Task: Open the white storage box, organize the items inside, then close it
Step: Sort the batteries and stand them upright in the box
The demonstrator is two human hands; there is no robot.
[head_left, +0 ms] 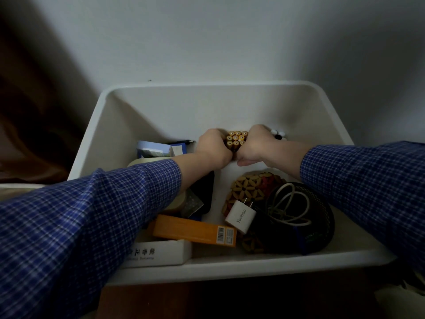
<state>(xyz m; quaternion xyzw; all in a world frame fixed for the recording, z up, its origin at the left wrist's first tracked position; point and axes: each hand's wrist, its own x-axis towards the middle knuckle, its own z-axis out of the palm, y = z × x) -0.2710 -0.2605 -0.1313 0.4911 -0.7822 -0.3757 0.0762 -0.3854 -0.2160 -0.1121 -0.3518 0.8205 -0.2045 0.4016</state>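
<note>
Together, the left hand [212, 146] and right hand [254, 145] curl their fingers around a bundle of yellow batteries [236, 139], squeezed between them, inside the open white storage box [161, 111].

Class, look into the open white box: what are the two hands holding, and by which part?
Both hands, left hand and right hand, grip a bundle of yellow batteries by its opposite sides, the batteries' ends facing up, at the back of the box.
</note>
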